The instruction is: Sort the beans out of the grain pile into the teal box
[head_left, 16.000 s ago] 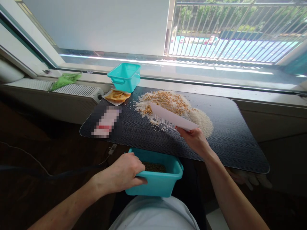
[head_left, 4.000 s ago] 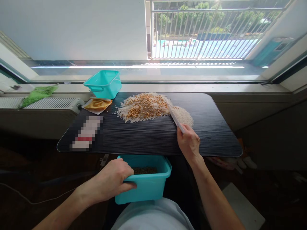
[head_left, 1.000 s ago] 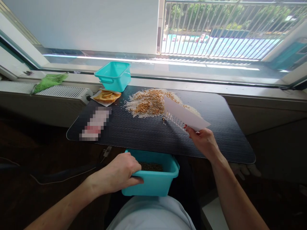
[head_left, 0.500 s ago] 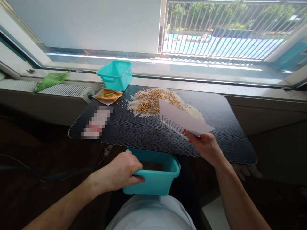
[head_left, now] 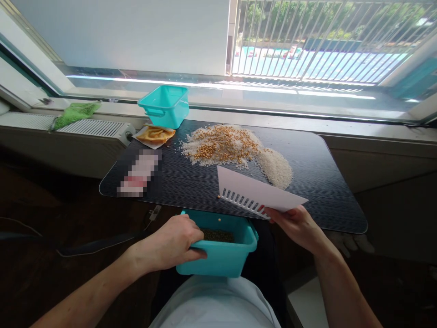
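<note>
Black table: grain heap | window behind | left fingers gripping tub | right fingers gripping card

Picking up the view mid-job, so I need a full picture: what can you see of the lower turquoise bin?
The lower turquoise bin looks like smooth plastic, open-topped with a projecting rim. It sits roughly upright by the near edge of the table, in front of the wearer's body. Dark brownish grains lie inside. The left hand grips its near-left rim, thumb outside. One tan pellet shows against the far inner wall. Its underside is hidden.
</note>
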Demonstrator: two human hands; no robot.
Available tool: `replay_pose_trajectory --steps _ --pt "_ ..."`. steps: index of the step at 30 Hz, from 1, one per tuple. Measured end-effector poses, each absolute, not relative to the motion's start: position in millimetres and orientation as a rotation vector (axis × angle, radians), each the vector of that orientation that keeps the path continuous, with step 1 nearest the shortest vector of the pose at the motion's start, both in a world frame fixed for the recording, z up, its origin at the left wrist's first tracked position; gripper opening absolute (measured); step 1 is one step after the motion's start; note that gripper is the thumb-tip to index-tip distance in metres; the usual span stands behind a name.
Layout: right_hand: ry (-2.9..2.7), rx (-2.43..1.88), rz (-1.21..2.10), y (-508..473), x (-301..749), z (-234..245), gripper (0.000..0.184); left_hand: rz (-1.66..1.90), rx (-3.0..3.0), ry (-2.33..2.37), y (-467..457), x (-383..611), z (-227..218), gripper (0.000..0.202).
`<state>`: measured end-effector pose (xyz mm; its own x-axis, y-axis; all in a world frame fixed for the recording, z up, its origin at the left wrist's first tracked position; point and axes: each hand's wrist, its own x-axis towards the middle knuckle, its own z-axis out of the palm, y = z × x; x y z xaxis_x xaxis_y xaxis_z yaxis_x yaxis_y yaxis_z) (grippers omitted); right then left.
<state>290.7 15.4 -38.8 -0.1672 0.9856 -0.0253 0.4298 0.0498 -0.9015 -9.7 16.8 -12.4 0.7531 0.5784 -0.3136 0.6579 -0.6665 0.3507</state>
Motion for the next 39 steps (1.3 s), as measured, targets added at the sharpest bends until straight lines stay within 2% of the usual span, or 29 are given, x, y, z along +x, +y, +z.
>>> replay_pose_trajectory --steps 3,8,10,14,21,27,39 --pt "-1.674 -1.413 1.086 22 278 -41 0.03 -0.254 2.494 0.944 17 -10 -11 0.025" --pt "-1.795 -1.241 1.389 21 264 -32 0.031 -0.255 2.488 0.966 15 -15 -11 0.026" --pt "-1.821 -1.284 1.296 25 262 -28 0.03 -0.248 2.499 0.979 15 -17 -11 0.027" --pt "-1.771 -1.492 0.823 51 260 -28 0.033 -0.244 2.49 0.977 15 -19 -10 0.026" --pt "-1.804 -1.725 0.402 92 259 -37 0.042 -0.261 2.449 1.026 13 -22 -6 0.024" --pt "-1.858 -1.711 0.353 98 258 -37 0.04 -0.238 2.443 1.023 14 -22 -7 0.025" --pt "-1.867 -1.658 0.463 89 249 -37 0.037 -0.214 2.449 1.02 14 -22 -10 0.025"
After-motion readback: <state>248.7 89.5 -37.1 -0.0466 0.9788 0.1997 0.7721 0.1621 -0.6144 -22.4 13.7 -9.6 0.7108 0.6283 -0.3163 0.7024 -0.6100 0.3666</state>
